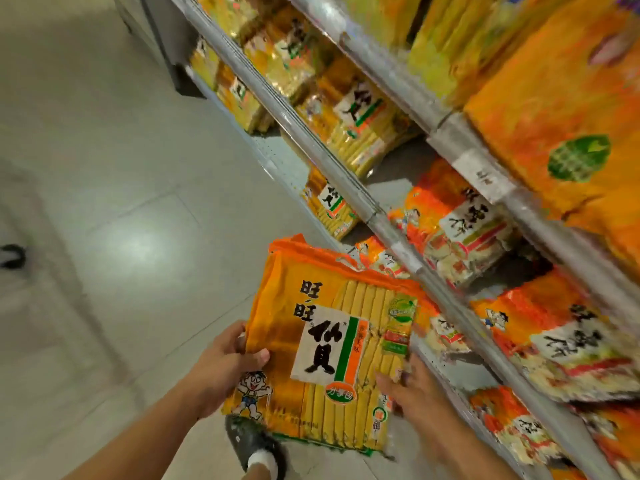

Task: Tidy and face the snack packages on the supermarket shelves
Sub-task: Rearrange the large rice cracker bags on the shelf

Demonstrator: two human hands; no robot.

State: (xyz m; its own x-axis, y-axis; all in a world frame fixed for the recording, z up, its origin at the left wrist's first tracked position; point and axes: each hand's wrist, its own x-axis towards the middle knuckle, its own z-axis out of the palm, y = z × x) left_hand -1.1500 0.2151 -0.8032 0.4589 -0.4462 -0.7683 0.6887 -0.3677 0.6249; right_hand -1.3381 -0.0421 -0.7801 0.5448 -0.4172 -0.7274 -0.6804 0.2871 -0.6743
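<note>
Both hands, left hand [221,370] and right hand [412,389], pinch the pack [332,344] by its sides, out over the floor, off the shelf [398,233]. Slick film, could slip or snag the rail going in.

Metal shelves [381,216] run diag. thru frame, stacked w/ orange-yellow snack packs [353,123] on mid tier, orange-red packs [464,230] beside them further along, over pale tiled floor [121,202].

Orange-and-yellow snack package [325,344], lower centre: white label, black characters, green stripe. Orange packages with white-and-red labels [460,230] at right. Pale grey tiled floor [104,168], left.
</note>
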